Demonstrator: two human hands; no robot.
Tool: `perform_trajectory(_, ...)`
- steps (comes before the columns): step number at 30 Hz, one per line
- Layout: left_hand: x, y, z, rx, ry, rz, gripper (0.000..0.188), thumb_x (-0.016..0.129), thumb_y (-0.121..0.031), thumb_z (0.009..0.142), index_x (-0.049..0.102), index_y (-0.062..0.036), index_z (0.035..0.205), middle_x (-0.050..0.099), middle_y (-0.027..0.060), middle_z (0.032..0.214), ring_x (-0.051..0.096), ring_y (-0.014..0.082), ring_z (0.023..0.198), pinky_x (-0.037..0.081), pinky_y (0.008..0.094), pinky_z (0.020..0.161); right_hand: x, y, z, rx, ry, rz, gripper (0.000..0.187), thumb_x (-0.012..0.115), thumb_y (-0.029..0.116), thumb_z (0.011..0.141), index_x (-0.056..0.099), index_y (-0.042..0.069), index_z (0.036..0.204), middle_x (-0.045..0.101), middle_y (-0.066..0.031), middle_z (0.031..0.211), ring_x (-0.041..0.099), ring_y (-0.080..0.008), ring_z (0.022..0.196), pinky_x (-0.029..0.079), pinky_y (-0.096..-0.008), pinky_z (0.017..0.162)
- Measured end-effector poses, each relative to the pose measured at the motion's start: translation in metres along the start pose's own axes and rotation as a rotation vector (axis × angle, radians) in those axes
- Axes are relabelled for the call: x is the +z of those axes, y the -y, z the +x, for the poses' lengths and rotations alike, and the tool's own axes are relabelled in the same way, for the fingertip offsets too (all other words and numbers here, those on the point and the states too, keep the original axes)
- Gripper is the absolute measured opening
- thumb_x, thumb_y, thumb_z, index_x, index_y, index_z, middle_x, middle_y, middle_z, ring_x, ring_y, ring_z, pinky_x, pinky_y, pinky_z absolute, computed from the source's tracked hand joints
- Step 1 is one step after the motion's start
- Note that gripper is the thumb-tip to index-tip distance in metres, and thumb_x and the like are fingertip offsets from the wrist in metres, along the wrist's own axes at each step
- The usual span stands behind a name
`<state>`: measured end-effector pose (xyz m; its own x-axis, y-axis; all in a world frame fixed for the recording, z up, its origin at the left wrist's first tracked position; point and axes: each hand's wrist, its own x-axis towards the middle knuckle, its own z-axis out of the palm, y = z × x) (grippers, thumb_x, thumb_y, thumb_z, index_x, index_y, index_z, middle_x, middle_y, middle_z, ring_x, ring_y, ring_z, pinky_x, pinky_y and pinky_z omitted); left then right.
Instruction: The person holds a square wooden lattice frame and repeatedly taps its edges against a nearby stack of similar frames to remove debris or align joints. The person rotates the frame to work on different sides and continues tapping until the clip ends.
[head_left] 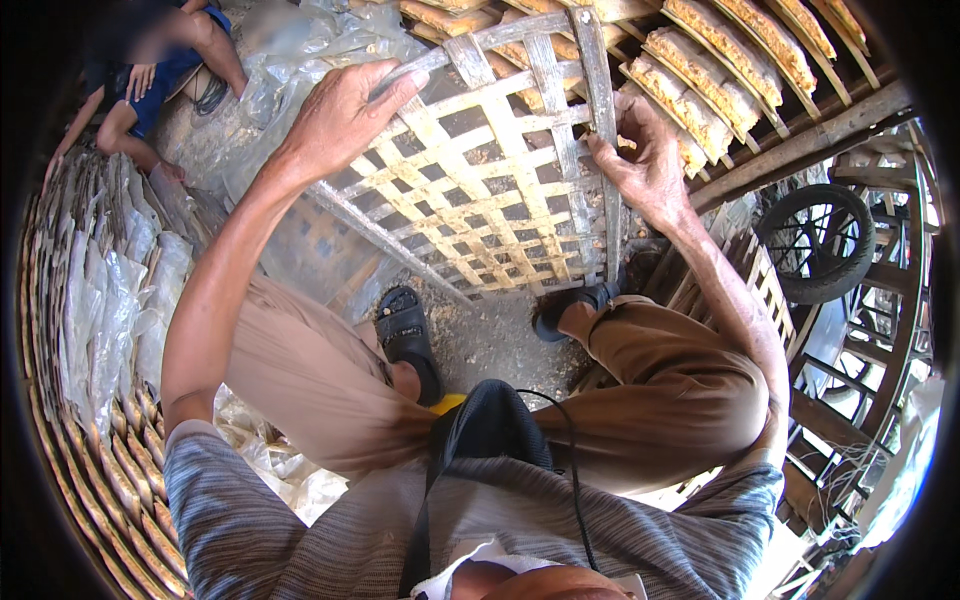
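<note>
Just beyond the bent knees, here's the woven lattice panel, tilted upright, long axis running from the raised top edge down toward the floor; the left hand clamps its upper left rim, the right hand curls at the right rail, grip unclear; dark sandals flank its low end.

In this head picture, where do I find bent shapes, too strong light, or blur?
In the head view, the stacked trays curve along the left rim, which fades to black; the white sheet at lower right glares bluish-white; a smeared patch covers part of the seated person at upper left; the lattice panel looks fairly sharp.
</note>
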<state>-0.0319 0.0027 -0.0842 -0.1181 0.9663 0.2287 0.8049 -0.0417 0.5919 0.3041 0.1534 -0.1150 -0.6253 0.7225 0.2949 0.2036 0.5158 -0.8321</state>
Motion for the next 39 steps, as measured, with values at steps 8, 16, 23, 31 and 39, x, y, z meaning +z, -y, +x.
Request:
perform_trajectory(8, 0.004, -0.032, -0.012, -0.020, -0.087, 0.171, 0.046, 0.061, -0.041, 0.108, 0.071, 0.0026, 0.098, 0.064, 0.0197, 0.070, 0.064, 0.0281, 0.065, 0.049, 0.0446, 0.068, 0.002, 0.010, 0.015, -0.066, -0.013, -0.553, 0.038, 0.072, 0.017, 0.089, 0.063, -0.006, 0.118, 0.071, -0.0149, 0.079, 0.068, -0.0236, 0.064, 0.057, -0.0395, 0.060)
perform_trajectory(16, 0.004, -0.035, -0.011, -0.051, -0.100, 0.150, 0.041, 0.062, -0.038, 0.107, 0.071, 0.0010, 0.099, 0.066, 0.0221, 0.073, 0.065, 0.0379, 0.068, 0.049, 0.0476, 0.070, -0.011, 0.000, 0.016, 0.089, 0.099, -0.199, 0.038, 0.074, 0.022, 0.096, 0.068, -0.004, 0.124, 0.076, -0.0158, 0.097, 0.070, -0.0243, 0.088, 0.057, -0.0413, 0.083)
perform_trajectory(23, 0.003, -0.028, -0.011, -0.121, -0.034, 0.110, 0.044, 0.062, -0.041, 0.107, 0.072, 0.0012, 0.099, 0.065, 0.0186, 0.070, 0.065, 0.0312, 0.067, 0.050, 0.0479, 0.070, -0.011, -0.006, 0.014, 0.144, 0.155, 0.090, 0.025, 0.072, 0.012, 0.097, 0.072, -0.003, 0.118, 0.076, -0.0097, 0.101, 0.071, -0.0161, 0.094, 0.059, -0.0370, 0.085)
perform_trajectory(31, -0.009, -0.041, -0.015, -0.084, -0.018, 0.107, 0.043, 0.063, -0.038, 0.106, 0.071, 0.0031, 0.094, 0.066, 0.0216, 0.071, 0.067, 0.0345, 0.067, 0.049, 0.0490, 0.069, -0.009, -0.003, 0.015, 0.150, 0.209, 0.208, 0.021, 0.068, 0.004, 0.095, 0.073, -0.003, 0.114, 0.073, -0.0040, 0.089, 0.065, -0.0083, 0.075, 0.054, -0.0262, 0.062)
perform_trajectory(39, -0.011, -0.049, -0.015, -0.085, -0.046, 0.172, 0.043, 0.063, -0.036, 0.106, 0.069, 0.0061, 0.095, 0.064, 0.0279, 0.074, 0.067, 0.0444, 0.072, 0.049, 0.0503, 0.070, -0.011, 0.030, 0.023, 0.090, 0.236, -0.157, 0.044, 0.070, 0.010, 0.093, 0.065, -0.006, 0.134, 0.073, -0.0146, 0.088, 0.068, -0.0198, 0.081, 0.056, -0.0388, 0.075)
